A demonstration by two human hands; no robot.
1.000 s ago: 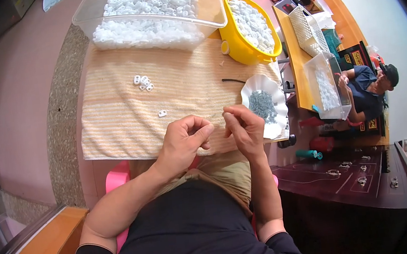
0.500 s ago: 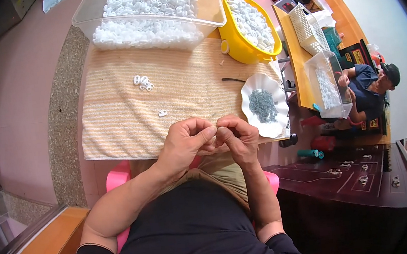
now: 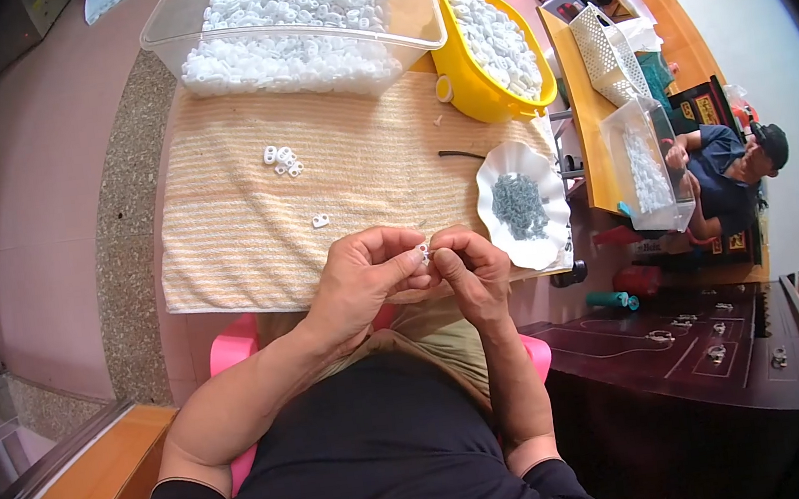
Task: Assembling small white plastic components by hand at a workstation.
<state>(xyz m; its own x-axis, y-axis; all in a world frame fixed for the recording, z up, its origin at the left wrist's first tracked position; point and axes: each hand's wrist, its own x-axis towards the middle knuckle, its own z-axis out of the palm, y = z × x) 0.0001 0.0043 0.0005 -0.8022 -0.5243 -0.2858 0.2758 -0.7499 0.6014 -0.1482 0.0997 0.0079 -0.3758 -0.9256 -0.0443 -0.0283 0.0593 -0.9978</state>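
A white piece [image 3: 319,221] lies on the towel [image 3: 233,259] at 10 o'clock from the left hand [image 3: 356,282], whose closed fingers pinch a second piece [image 3: 425,252], its long axis apparently near 12-to-6. The right hand [image 3: 477,280] meets it from 3 o'clock, equally near, fingers pinched together, their grip unclear. The bowl [image 3: 536,254] sits at their 2 o'clock.

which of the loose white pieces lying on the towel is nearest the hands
The single white piece lying by itself, just beyond the left hand. The others sit in a small cluster farther up the striped towel.
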